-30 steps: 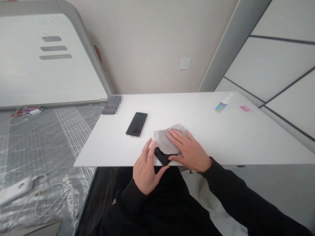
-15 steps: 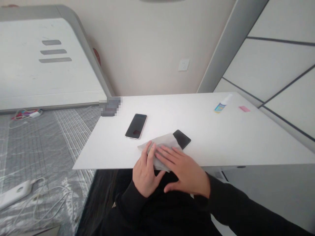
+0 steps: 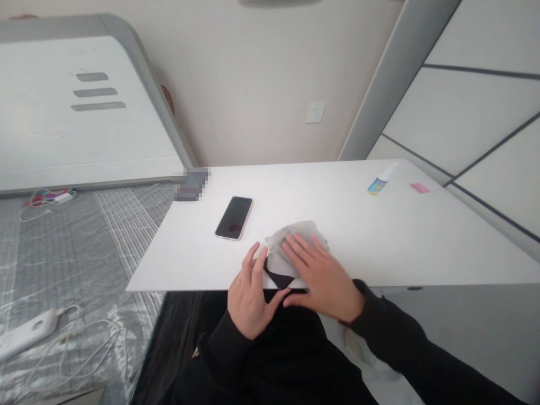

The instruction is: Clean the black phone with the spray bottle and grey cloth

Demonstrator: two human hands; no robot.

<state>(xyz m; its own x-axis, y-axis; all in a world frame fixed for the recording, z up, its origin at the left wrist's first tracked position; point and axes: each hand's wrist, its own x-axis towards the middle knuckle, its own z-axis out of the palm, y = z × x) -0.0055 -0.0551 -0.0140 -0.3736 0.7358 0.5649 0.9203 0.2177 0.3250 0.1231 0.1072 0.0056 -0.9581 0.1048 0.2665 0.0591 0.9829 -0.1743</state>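
A pale wall (image 3: 236,73) with a socket (image 3: 315,112) stands behind a white table (image 3: 177,259). To the left, a white panel (image 3: 126,140) with three grey slots rises beyond a grey striped cloth surface (image 3: 80,264), where white cables (image 3: 113,332) trail.

At the table's near edge, around the middle, a flat black slab (image 3: 279,280) lies mostly under a light grey cloth (image 3: 278,262), its near corner showing. The person's right hand (image 3: 327,284) is open, palm down on the cloth, fingers extended. The left hand (image 3: 250,301) has its thumb and fingers parted around the slab's near-left corner; whether it grips cannot be told. Both sleeves are black.

Left of the cloth, well apart, lies a dark-screened phone (image 3: 234,218). A blurred dark object (image 3: 192,185) sits at the far left corner. Toward the far right are a small labelled bottle (image 3: 378,185) and, beside it, a pink slip (image 3: 420,188).
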